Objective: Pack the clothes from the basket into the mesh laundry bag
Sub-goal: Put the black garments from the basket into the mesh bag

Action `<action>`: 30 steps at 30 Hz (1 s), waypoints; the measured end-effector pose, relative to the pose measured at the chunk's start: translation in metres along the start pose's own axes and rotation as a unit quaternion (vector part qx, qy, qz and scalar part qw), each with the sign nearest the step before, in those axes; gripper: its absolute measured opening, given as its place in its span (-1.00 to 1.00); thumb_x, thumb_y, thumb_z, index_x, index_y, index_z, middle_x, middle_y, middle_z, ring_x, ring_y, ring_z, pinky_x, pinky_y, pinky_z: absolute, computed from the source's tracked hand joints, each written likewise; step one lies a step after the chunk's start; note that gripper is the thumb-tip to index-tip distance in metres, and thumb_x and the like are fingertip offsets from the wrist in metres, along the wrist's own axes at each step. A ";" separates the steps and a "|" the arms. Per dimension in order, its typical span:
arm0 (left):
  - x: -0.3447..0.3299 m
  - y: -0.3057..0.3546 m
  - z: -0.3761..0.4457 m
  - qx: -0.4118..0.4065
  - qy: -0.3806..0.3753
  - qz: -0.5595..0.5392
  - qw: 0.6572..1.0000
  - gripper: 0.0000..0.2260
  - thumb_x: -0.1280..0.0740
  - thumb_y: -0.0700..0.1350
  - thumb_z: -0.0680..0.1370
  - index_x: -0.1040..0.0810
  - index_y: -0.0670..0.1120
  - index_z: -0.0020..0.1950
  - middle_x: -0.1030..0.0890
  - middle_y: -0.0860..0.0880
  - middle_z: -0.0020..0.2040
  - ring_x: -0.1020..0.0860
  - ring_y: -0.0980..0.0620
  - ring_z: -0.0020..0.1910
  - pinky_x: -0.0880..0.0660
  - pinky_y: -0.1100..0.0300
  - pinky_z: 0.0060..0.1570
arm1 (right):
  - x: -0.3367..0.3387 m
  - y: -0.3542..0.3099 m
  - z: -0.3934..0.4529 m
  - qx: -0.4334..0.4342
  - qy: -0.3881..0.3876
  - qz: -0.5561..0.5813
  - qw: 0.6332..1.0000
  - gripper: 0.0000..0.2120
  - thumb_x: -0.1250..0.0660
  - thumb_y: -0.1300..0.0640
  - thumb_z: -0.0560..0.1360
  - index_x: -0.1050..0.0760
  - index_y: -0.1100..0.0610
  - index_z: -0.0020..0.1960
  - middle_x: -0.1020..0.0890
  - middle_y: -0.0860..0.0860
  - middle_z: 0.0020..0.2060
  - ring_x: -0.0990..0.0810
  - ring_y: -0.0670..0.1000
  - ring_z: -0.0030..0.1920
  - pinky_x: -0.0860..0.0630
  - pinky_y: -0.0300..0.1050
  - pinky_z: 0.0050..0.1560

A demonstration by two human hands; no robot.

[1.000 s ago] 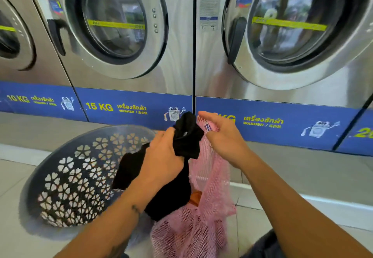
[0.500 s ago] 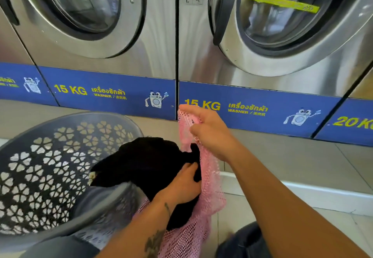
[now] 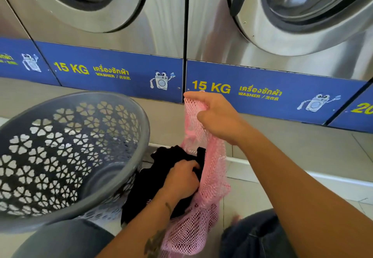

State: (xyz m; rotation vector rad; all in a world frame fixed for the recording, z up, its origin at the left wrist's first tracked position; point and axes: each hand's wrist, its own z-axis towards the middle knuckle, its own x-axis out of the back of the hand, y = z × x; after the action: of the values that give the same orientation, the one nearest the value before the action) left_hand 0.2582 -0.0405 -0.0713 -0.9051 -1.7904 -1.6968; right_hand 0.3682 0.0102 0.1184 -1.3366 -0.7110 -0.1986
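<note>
Nearest to me were the person's knees, in dark jeans point(image 3: 252, 235) on one side and grey cloth on the other. Between them hung the pink mesh laundry bag point(image 3: 201, 213), sagging down to the tiled floor point(image 3: 252, 193).

The left hand point(image 3: 181, 179) was low at the mouth of the bag. Its fingers were curled tight into a black piece of clothing point(image 3: 161, 168), gripping it. The black cloth bunched up all around those fingers, partly inside the pink net and partly spilling out over the edge toward the basket. I could not tell how much of it was already inside, as the hand hid that part.

Higher up, the right hand point(image 3: 216, 116) pinched the top edge of the bag between thumb and fingers and held it up, so the net stretched down from those fingertips to the left hand below.

Just left of the left hand's fingers stood the grey laundry basket point(image 3: 66, 213), tipped toward the person, with flower-shaped holes. It looked bare inside.

Past both hands, on a low step, stood two steel washers point(image 3: 165, 25) with round doors and blue strips point(image 3: 282, 96) reading "15 KG".
</note>
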 end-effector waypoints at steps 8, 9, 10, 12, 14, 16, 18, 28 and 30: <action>0.024 -0.064 -0.021 0.148 0.017 0.066 0.987 -0.40 -0.31 -0.12 0.47 -0.20 -0.01 0.49 -0.27 -0.18 0.42 -0.32 -0.24 0.38 -0.37 -0.04 0.31 | 0.003 -0.001 -0.024 -0.012 0.007 0.010 1.000 -0.32 -0.10 0.50 0.42 -0.45 0.02 0.42 -0.29 -0.29 -0.31 -0.43 -0.31 -0.60 -0.24 -0.48 -0.60; 0.019 -0.073 -0.026 0.193 -0.018 0.036 0.980 -0.28 -0.32 -0.09 0.47 -0.05 0.02 0.56 -0.15 -0.20 0.50 -0.22 -0.26 0.46 -0.28 -0.08 0.40 | 0.003 -0.001 -0.026 -0.012 0.007 0.008 1.000 -0.33 -0.10 0.50 0.42 -0.45 0.02 0.42 -0.30 -0.28 -0.31 -0.44 -0.26 -0.62 -0.25 -0.44 -0.61; 0.015 -0.080 -0.029 0.231 -0.044 0.012 0.972 -0.18 -0.32 -0.06 0.47 0.10 0.04 0.59 -0.02 -0.21 0.56 -0.11 -0.28 0.52 -0.19 -0.11 0.46 | 0.003 -0.001 -0.027 -0.013 0.008 0.005 1.000 -0.33 -0.10 0.50 0.42 -0.46 0.01 0.41 -0.31 -0.28 -0.31 -0.42 -0.21 -0.63 -0.26 -0.41 -0.62; 0.006 -0.090 -0.034 0.286 -0.084 0.001 0.955 -0.07 -0.32 -0.01 0.48 0.33 0.04 0.58 0.16 -0.23 0.58 0.04 -0.30 0.55 -0.07 -0.16 0.49 | 0.003 0.001 -0.027 -0.016 0.010 0.002 1.000 -0.33 -0.11 0.49 0.42 -0.47 0.00 0.40 -0.35 -0.29 -0.32 -0.38 -0.17 -0.65 -0.26 -0.37 -0.62; -0.001 -0.096 -0.037 0.313 -0.105 0.013 0.944 -0.01 -0.34 0.02 0.48 0.43 0.00 0.54 0.21 -0.27 0.57 0.11 -0.31 0.56 -0.01 -0.16 0.50 | 0.003 0.002 -0.025 -0.015 0.010 0.000 1.000 -0.34 -0.12 0.49 0.41 -0.48 0.00 0.39 -0.41 -0.30 -0.38 -0.37 -0.18 -0.65 -0.25 -0.39 -0.62; -0.004 -0.098 -0.038 0.327 -0.113 0.021 0.938 0.02 -0.34 0.01 0.47 0.49 0.00 0.51 0.22 -0.27 0.57 0.14 -0.30 0.56 0.01 -0.16 0.50 | 0.001 0.004 -0.023 -0.013 0.006 -0.009 1.000 -0.34 -0.12 0.48 0.42 -0.48 -0.01 0.39 -0.42 -0.31 -0.36 -0.39 -0.21 -0.63 -0.25 -0.42 -0.61; -0.007 -0.101 -0.036 0.316 -0.111 0.007 0.942 0.04 -0.34 -0.05 0.47 0.55 0.00 0.48 0.14 -0.23 0.59 0.09 -0.29 0.56 0.01 -0.12 0.50 | -0.001 0.006 -0.020 -0.013 0.003 -0.017 1.000 -0.34 -0.13 0.48 0.43 -0.47 -0.03 0.39 -0.38 -0.29 -0.31 -0.36 -0.17 -0.66 -0.25 -0.39 -0.63; -0.011 -0.085 -0.016 0.194 -0.027 -0.121 0.973 -0.64 -0.23 -0.02 0.37 -0.54 0.04 0.16 -0.63 -0.06 0.08 -0.60 -0.12 0.08 -0.55 0.03 0.07 | -0.006 0.005 -0.013 0.010 -0.025 -0.069 0.997 -0.34 -0.16 0.44 0.43 -0.45 -0.09 0.40 -0.47 -0.12 0.09 -0.45 -0.34 -0.40 -0.33 -0.45 -0.47; 0.000 -0.066 -0.010 0.203 -0.063 -0.149 0.966 -0.69 -0.22 -0.03 0.33 -0.57 0.03 0.03 -0.64 -0.02 -0.13 -0.61 -0.02 -0.14 -0.50 0.18 -0.20 | -0.008 0.002 -0.014 0.017 -0.027 -0.080 0.996 -0.35 -0.16 0.43 0.44 -0.46 -0.10 0.39 -0.47 -0.11 0.08 -0.43 -0.31 -0.38 -0.32 -0.43 -0.45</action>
State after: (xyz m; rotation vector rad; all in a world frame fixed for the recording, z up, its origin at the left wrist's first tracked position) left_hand 0.2077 -0.0503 -0.1134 -0.5983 -2.3449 -1.3759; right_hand 0.3682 -0.0043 0.1110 -1.2577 -0.8649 -0.2773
